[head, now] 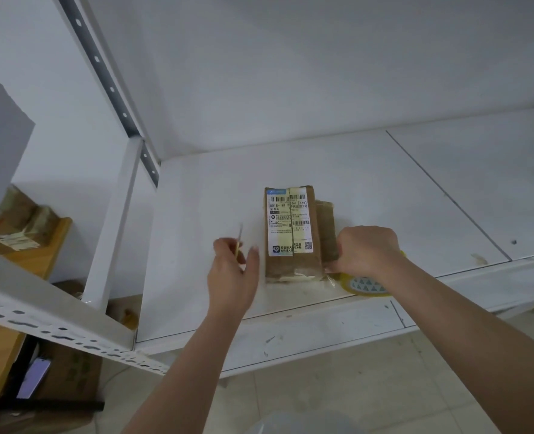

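— What were the hands doing when you looked?

— The left hand (232, 270) was curled, pinching a thin yellow-handled tool (239, 244) between thumb and fingers, tip pointing away. It was blurred. I took it for a small cutter but couldn't swear to it. The right hand (365, 252) was clamped down over a roll of clear tape with a yellow rim (365, 288).

— And the parcel?

— Between the two hands, right against the right one and just clear of the left. It was a brown cardboard parcel (290, 261), lying flat on a white metal shelf (384, 189) with a white shipping label (289, 220) facing up. A strip of clear tape (309, 275) ran from the roll across the parcel's near end, at the right hand's fingertips.

— So the tape was about to be cut?

— That was my reading.

— What worried you?

— The tool had to cross toward the right hand's fingers, which sat at the strip itself, so a hasty swipe could nick them. If the right hand eased off, the strip could go slack and curl onto itself or wrinkle over the seam. The parcel also lay near the shelf's front edge, so a hard tug on the roll might drag it off.
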Demonstrator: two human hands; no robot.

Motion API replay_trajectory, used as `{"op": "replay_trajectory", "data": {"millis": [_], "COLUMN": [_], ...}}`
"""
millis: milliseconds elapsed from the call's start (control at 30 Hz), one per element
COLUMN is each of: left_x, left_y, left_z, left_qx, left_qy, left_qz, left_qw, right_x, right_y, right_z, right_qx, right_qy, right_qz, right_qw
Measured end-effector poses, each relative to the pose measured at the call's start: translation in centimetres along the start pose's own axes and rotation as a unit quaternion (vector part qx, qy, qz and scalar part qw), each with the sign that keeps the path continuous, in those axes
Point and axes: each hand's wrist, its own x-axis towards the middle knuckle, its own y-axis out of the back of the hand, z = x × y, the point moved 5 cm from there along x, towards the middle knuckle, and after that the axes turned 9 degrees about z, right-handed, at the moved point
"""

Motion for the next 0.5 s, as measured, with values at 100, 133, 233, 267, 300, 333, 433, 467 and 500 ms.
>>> {"op": "replay_trajectory", "data": {"millis": [100,133,233,267,300,333,433,467,500], "left_x": [0.1,-0.2,-0.8,-0.7,-0.6,-0.4,-0.4,-0.4,-0.4], "left_y": [-2.7,-4.0,-7.0,-7.7,-8.1,-8.4,-8.8,-8.9,-8.9], "left_z": [5.0,6.2,7.2,6.9,6.4,6.1,5.4,5.4,5.4], "left_qx": [-0.100,-0.124,-0.133,-0.121,-0.113,-0.107,-0.079,-0.069,-0.061], "left_qy": [-0.091,-0.092,-0.056,-0.043,-0.034,-0.035,-0.080,-0.100,-0.116], "left_qz": [-0.177,-0.249,-0.393,-0.408,-0.412,-0.409,-0.385,-0.378,-0.373], "left_qw": [0.975,0.956,0.908,0.904,0.904,0.906,0.916,0.918,0.919], "right_x": [0.1,0.1,0.1,0.1,0.0,0.0,-0.6,-0.8,-0.9], "right_y": [0.1,0.1,0.0,-0.1,-0.1,-0.2,-0.4,-0.4,-0.5], "right_z": [0.0,0.1,0.5,0.8,1.3,1.9,4.1,4.5,4.9], "right_qx": [0.000,0.003,0.035,0.051,0.073,0.107,0.279,0.310,0.318], "right_qy": [0.001,0.000,-0.007,-0.007,-0.004,0.000,0.000,0.006,0.011], "right_qz": [-0.004,-0.006,-0.001,0.000,-0.007,-0.026,-0.122,-0.139,-0.144], "right_qw": [1.000,1.000,0.999,0.999,0.997,0.994,0.953,0.941,0.937]}}
